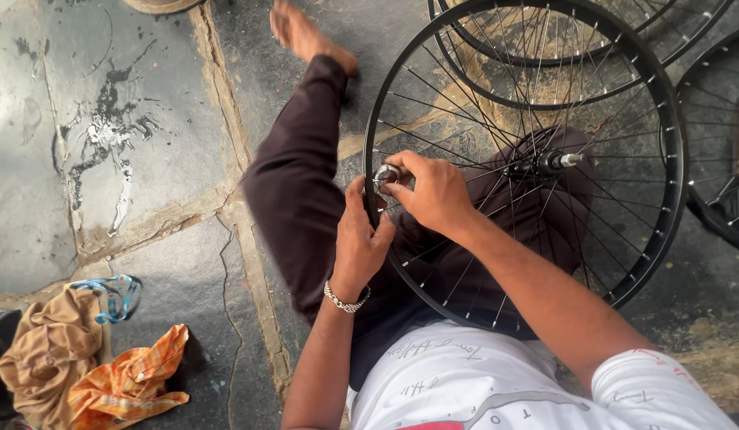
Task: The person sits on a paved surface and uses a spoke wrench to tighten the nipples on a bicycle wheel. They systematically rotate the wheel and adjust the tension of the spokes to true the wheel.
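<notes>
A black spoked bicycle wheel rests across my lap, its hub and axle near my right knee. My left hand, a silver chain bracelet on its wrist, grips the rim on its left side. My right hand reaches through the spokes and pinches a small round metal tool against the rim. My fingers hide where the tool meets the rim.
More black wheels lie on the stone floor at the top right. A tan cloth and an orange checked cloth lie at the lower left. My left leg stretches toward the top, foot bare.
</notes>
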